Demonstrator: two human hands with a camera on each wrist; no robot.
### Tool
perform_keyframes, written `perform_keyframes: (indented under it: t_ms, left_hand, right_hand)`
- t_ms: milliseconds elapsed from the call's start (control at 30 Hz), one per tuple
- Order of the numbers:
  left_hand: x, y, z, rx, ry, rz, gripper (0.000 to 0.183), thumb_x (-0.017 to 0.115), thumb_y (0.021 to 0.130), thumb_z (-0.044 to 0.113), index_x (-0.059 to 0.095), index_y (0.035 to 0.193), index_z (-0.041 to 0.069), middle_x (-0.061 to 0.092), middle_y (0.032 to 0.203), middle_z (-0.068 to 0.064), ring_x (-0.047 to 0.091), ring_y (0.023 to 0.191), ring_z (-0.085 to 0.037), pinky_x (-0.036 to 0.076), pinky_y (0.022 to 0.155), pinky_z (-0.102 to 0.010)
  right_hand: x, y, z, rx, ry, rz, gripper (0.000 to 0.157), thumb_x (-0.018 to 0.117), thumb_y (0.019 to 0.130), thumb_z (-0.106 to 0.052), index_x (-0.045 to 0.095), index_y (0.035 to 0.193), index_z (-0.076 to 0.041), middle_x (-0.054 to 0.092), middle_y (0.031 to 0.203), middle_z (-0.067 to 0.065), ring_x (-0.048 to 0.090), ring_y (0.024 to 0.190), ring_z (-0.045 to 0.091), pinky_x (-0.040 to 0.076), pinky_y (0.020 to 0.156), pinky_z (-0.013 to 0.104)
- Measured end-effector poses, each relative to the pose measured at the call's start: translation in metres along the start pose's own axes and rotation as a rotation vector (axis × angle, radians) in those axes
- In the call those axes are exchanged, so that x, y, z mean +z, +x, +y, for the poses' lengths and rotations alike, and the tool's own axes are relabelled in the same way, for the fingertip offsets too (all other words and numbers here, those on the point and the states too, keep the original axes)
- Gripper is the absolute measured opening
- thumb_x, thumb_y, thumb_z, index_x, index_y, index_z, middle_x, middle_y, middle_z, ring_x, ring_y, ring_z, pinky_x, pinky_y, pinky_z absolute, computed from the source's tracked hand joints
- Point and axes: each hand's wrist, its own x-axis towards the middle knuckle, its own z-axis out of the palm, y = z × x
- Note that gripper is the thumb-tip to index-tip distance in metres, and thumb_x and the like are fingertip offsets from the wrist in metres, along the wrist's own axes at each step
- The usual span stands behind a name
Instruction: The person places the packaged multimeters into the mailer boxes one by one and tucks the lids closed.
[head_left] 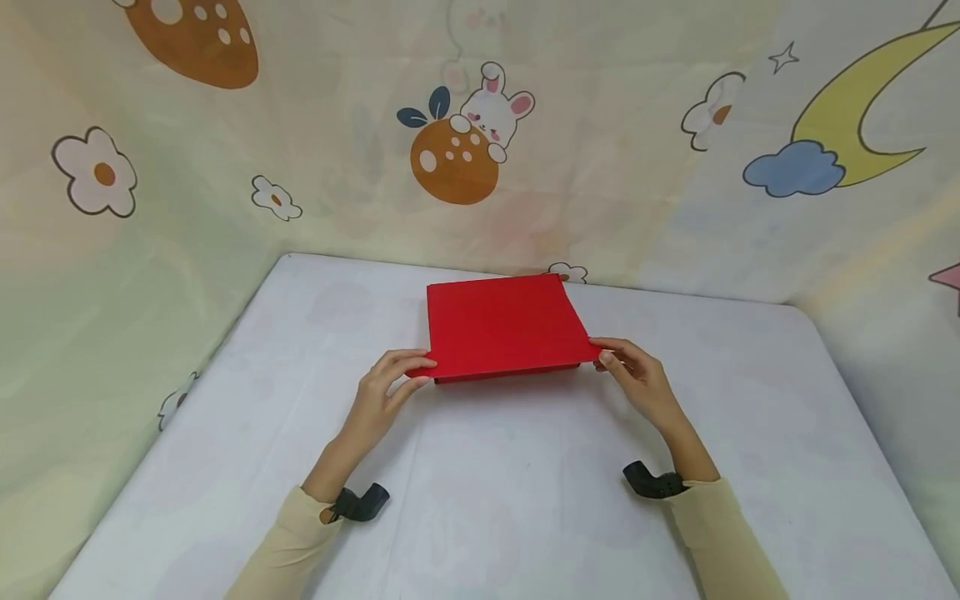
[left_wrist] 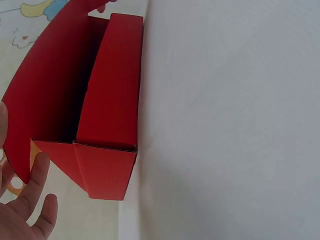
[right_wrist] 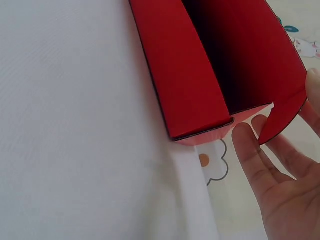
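Observation:
A red cardboard box sits toward the far side of the white table, its hinged lid partly raised at the front. Both wrist views show a dark gap between the lid and the box's front wall. At the lid's front left corner, my left hand pinches the edge, fingers above and thumb below. My right hand pinches the front right corner in the same way. In the right wrist view a curved side flap of the lid lies between the right hand's fingers. The box's inside is in shadow.
The white table reaches from the box toward the person. Behind it hangs a printed cloth with flowers, a rabbit and a moon, close to the table's far edge. Black wrist cameras are worn at both sleeves.

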Motion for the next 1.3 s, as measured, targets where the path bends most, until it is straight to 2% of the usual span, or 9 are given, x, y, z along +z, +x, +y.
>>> perform_keyframes:
  t_ms: [100, 267, 533, 667, 967, 1000, 1100, 1233, 1300]
  left_hand:
    - [0.001, 0.000, -0.002, 0.018, -0.023, -0.010, 0.038, 0.074, 0.081, -0.004, 0.070, 0.115, 0.011, 0.061, 0.125, -0.006, 0.056, 0.118, -0.023, 0.043, 0.097, -0.011]
    - [0.003, -0.003, -0.005, 0.018, -0.041, -0.046, 0.038, 0.074, 0.080, -0.006, 0.070, 0.114, 0.010, 0.060, 0.125, -0.008, 0.056, 0.118, -0.023, 0.044, 0.095, -0.010]
    - [0.004, -0.006, -0.007, 0.002, -0.068, -0.084, 0.039, 0.074, 0.080, -0.007, 0.070, 0.114, 0.010, 0.059, 0.128, -0.009, 0.054, 0.120, -0.024, 0.045, 0.094, -0.011]
    - [0.005, -0.007, -0.009, 0.010, -0.075, -0.099, 0.037, 0.073, 0.080, -0.007, 0.071, 0.113, 0.008, 0.058, 0.128, -0.012, 0.054, 0.119, -0.026, 0.044, 0.095, -0.011]
    - [0.006, -0.013, -0.018, -0.010, -0.102, -0.088, 0.037, 0.076, 0.078, -0.007, 0.072, 0.111, 0.009, 0.058, 0.129, -0.008, 0.053, 0.120, -0.023, 0.045, 0.093, -0.010]
    - [0.007, -0.014, -0.020, -0.009, -0.112, -0.080, 0.037, 0.076, 0.077, -0.007, 0.073, 0.111, 0.009, 0.058, 0.128, -0.008, 0.053, 0.119, -0.024, 0.045, 0.092, -0.010]
    - [0.006, -0.011, -0.009, 0.017, -0.127, -0.065, 0.035, 0.076, 0.074, -0.011, 0.072, 0.107, 0.002, 0.059, 0.124, -0.016, 0.054, 0.115, -0.030, 0.048, 0.087, -0.011]
    - [0.004, -0.008, 0.009, 0.037, -0.121, -0.048, 0.033, 0.076, 0.072, -0.016, 0.070, 0.102, -0.005, 0.059, 0.118, -0.025, 0.055, 0.108, -0.035, 0.052, 0.079, -0.021]
    - [0.005, -0.009, 0.007, 0.033, -0.118, -0.040, 0.033, 0.076, 0.071, -0.015, 0.071, 0.101, -0.005, 0.060, 0.117, -0.024, 0.055, 0.107, -0.032, 0.053, 0.077, -0.026]
  right_hand:
    - [-0.001, -0.001, 0.004, -0.018, 0.016, -0.005, 0.027, 0.055, 0.095, 0.006, 0.059, 0.121, 0.011, 0.065, 0.106, -0.008, 0.065, 0.088, 0.019, 0.053, 0.080, 0.016]
    - [-0.002, -0.004, 0.012, -0.028, 0.040, -0.019, 0.029, 0.056, 0.093, 0.009, 0.059, 0.121, 0.012, 0.067, 0.108, -0.002, 0.064, 0.088, 0.018, 0.053, 0.079, 0.018]
    - [-0.003, -0.008, 0.047, -0.042, 0.065, -0.025, 0.032, 0.056, 0.092, 0.013, 0.058, 0.124, 0.011, 0.065, 0.118, -0.006, 0.062, 0.093, 0.010, 0.051, 0.081, 0.017]
    - [-0.003, -0.010, 0.056, -0.060, 0.083, -0.029, 0.034, 0.058, 0.092, 0.011, 0.058, 0.125, 0.009, 0.063, 0.123, -0.006, 0.060, 0.100, 0.006, 0.051, 0.084, 0.016]
    - [-0.001, -0.009, 0.062, -0.146, 0.110, -0.074, 0.037, 0.060, 0.088, 0.015, 0.057, 0.125, 0.013, 0.055, 0.131, 0.024, 0.056, 0.116, 0.006, 0.050, 0.092, 0.019]
    - [-0.001, -0.009, 0.062, -0.145, 0.113, -0.077, 0.037, 0.060, 0.087, 0.015, 0.057, 0.124, 0.013, 0.054, 0.132, 0.025, 0.056, 0.116, 0.006, 0.050, 0.093, 0.019]
    - [-0.002, -0.010, 0.065, -0.112, 0.126, -0.084, 0.038, 0.061, 0.088, 0.013, 0.057, 0.126, 0.012, 0.052, 0.134, 0.026, 0.054, 0.118, 0.006, 0.049, 0.094, 0.018]
    - [0.001, -0.012, 0.069, -0.037, 0.148, -0.077, 0.043, 0.063, 0.089, 0.009, 0.055, 0.132, 0.007, 0.051, 0.137, 0.020, 0.055, 0.115, 0.009, 0.049, 0.094, 0.018]
    - [0.003, -0.013, 0.071, -0.002, 0.150, -0.073, 0.045, 0.063, 0.090, 0.007, 0.054, 0.134, 0.004, 0.051, 0.138, 0.017, 0.056, 0.113, 0.011, 0.048, 0.094, 0.018]
